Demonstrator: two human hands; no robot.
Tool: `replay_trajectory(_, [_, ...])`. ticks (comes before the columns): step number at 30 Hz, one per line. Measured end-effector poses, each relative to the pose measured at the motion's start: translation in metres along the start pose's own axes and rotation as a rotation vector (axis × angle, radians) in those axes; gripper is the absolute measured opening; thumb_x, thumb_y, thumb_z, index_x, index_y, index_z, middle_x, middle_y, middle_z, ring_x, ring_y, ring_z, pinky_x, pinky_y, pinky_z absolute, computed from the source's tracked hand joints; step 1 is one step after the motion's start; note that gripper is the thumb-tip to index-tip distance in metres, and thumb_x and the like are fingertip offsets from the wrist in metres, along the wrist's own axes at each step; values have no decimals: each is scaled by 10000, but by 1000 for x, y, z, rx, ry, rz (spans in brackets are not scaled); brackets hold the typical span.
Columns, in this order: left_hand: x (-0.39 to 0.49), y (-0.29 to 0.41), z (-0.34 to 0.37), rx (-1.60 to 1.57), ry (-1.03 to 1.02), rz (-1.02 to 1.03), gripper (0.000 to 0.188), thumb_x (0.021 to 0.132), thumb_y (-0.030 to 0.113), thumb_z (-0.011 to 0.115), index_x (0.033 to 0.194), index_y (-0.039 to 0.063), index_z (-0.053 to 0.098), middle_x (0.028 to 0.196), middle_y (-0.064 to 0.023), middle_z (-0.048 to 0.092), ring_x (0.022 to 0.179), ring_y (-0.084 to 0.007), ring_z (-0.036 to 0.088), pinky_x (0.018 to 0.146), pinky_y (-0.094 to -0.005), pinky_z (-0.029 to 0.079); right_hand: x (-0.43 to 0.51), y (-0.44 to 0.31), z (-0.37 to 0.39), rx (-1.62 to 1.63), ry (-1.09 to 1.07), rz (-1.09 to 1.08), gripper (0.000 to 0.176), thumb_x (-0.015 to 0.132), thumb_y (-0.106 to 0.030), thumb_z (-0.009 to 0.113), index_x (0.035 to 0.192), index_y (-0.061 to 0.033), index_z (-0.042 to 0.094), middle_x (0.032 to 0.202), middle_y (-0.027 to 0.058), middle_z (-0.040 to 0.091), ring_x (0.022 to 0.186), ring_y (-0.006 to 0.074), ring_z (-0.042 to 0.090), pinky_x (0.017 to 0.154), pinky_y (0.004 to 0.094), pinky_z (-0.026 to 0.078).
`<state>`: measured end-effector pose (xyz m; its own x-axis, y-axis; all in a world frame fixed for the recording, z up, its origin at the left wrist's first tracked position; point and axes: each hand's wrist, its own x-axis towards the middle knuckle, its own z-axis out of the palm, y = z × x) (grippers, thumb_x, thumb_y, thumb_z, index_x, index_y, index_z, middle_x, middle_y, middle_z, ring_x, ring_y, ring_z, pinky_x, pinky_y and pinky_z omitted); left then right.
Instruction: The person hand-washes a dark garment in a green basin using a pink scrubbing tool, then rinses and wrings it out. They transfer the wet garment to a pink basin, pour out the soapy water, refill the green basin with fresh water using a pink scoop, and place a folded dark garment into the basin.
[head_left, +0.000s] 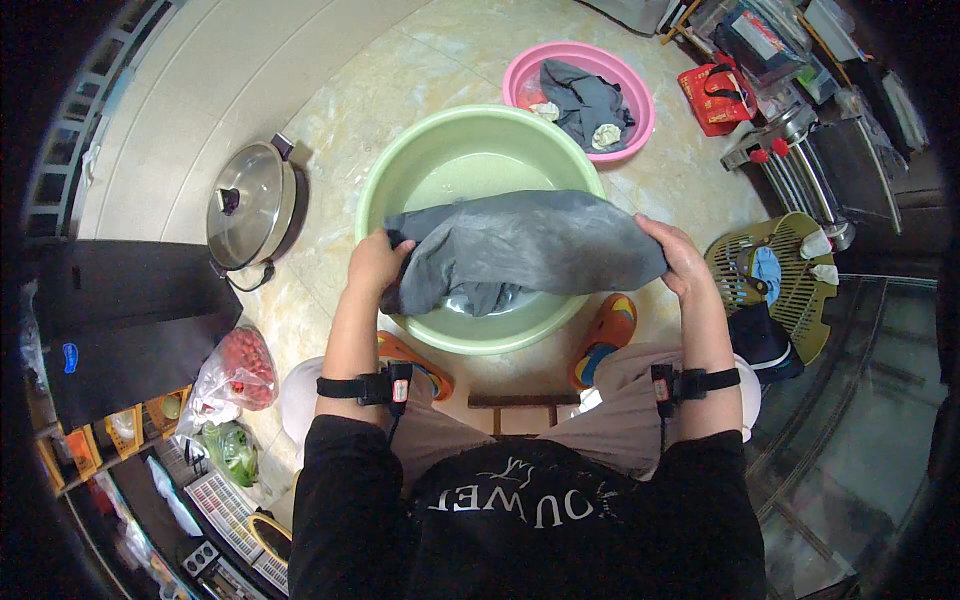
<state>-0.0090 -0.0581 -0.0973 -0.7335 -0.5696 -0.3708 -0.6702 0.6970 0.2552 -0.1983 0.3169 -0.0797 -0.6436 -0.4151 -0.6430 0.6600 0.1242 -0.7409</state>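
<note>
A wet-looking grey cloth garment is stretched sideways above a light green plastic basin. Its left end is gripped by my left hand, thumb on top. At the opposite end, my right hand holds the edge of the fabric, just past the basin's right rim. Part of the garment sags down into the basin on the near left side. A little water seems to lie on the basin floor. Which kind of garment it is, I cannot tell.
Behind the basin sits a pink basin with dark grey clothes and white pieces. An electric pan with glass lid stands left. At right are an olive plastic basket and a red bag. A bag of red produce lies left.
</note>
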Motion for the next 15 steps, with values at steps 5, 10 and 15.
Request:
replay_trajectory(5, [-1,0,13,154,-111,26,459,793,356,662,1034,-27,579,1002,-256,617,962,-375,608,820,-439,490,-2,3,14,-156,-131,-201,437,827,-120,645,1231,-22,513,1063,59,617,947,156,592,862,279,455])
replay_trajectory(10, [-5,0,26,85,-2,185,475,778,236,679,1182,40,522,1099,-265,545,1030,-417,560,849,-440,483,-16,-22,32,-71,-36,-405,555,755,37,596,1288,-39,461,1195,76,550,1050,155,536,919,277,418])
replay_trajectory(15, [-3,-2,36,-183,84,68,765,731,227,745,1333,-15,339,1143,-282,535,1056,-396,557,858,-418,484,-38,-46,38,184,-104,-623,625,750,55,573,1343,-64,418,1226,82,540,1113,182,527,971,310,406])
